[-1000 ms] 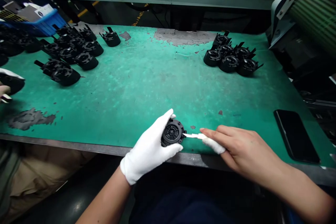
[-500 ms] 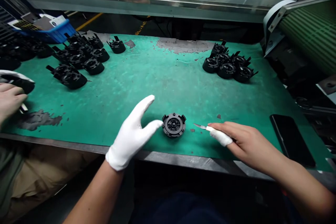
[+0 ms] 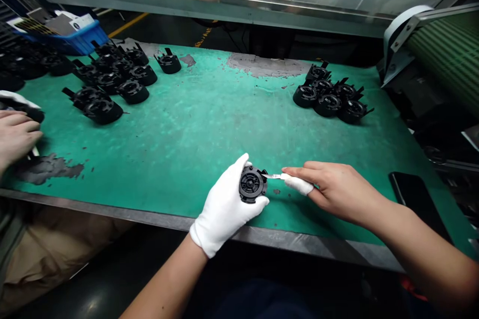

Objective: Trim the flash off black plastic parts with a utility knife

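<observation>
My left hand (image 3: pixel 226 207), in a white glove, is closed around a round black plastic part (image 3: pixel 252 184), held tilted just above the green mat (image 3: pixel 209 124) near the front edge. My right hand (image 3: pixel 333 190), bare, pinches a small knife (image 3: pixel 290 180) whose handle is wrapped in white. Its blade tip touches the right rim of the part.
Several black parts (image 3: pixel 331 94) are grouped at the back right, and many more (image 3: pixel 108 84) at the back left beside a blue bin (image 3: pixel 65 35). A black phone (image 3: pixel 419 204) lies at the right. Another person's hand (image 3: pixel 17 137) works at the left edge. A green-belted machine (image 3: pixel 445 45) stands right.
Half a second ago the part lay on the mat with my left hand open beside it. Now my left hand has picked it up and the knife tip has come back to its rim.
</observation>
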{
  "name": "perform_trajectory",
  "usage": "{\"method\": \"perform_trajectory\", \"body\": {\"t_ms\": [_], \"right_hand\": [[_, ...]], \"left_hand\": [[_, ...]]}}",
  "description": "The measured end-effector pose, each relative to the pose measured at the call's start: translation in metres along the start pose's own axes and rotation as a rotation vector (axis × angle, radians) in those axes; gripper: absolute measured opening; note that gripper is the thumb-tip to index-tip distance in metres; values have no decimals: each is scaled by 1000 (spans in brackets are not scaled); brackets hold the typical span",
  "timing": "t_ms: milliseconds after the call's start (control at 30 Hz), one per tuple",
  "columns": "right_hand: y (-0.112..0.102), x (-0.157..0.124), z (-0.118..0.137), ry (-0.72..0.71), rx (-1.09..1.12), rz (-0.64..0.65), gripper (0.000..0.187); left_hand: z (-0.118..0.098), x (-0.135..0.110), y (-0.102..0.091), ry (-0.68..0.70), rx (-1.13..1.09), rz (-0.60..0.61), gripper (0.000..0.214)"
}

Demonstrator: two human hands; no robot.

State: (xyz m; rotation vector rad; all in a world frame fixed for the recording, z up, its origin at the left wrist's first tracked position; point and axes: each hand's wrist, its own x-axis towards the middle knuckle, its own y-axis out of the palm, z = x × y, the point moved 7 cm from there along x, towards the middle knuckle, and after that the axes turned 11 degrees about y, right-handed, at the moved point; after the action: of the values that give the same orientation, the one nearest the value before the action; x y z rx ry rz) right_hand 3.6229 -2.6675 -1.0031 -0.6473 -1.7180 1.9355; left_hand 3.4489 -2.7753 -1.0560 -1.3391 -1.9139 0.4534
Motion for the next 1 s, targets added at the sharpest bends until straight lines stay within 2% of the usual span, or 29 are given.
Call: {"method": "perform_trajectory", "body": {"t_ms": [133,200,300,333,400,567,733,800,900,933,1000], "right_hand": [[-3,9,-1,-34,-77,-20,43],[-6,18,-18,54,-187,-63,45],[-14,27,-60,292,-295,-145,48],[-15,27,-72,346,-273,-161,48],[-12,22,-82,367,-160,-173,47],[12,-3,-60,272,202,-115,46],[36,-19,-41,258,362,-54,47],[42,-22,-40,276,440,-27,46],[47,-25,-40,306,568,10,45],[48,-26,-40,317,600,20,44],[50,-28,-40,337,642,32,43]], "left_hand": [[-1,0,-1,2,8,-1,89],[-3,1,0,15,9,20,88],[-4,2,-1,35,3,55,86],[-4,2,-1,37,0,62,86],[-3,2,-2,39,-9,66,87],[-3,1,-3,33,-44,64,92],[-6,-3,-4,11,-62,111,97],[-5,-3,-8,21,-76,176,97],[-3,-1,-17,92,-119,357,86],[1,0,-23,104,-123,374,78],[12,4,-41,69,-109,261,61]]}}
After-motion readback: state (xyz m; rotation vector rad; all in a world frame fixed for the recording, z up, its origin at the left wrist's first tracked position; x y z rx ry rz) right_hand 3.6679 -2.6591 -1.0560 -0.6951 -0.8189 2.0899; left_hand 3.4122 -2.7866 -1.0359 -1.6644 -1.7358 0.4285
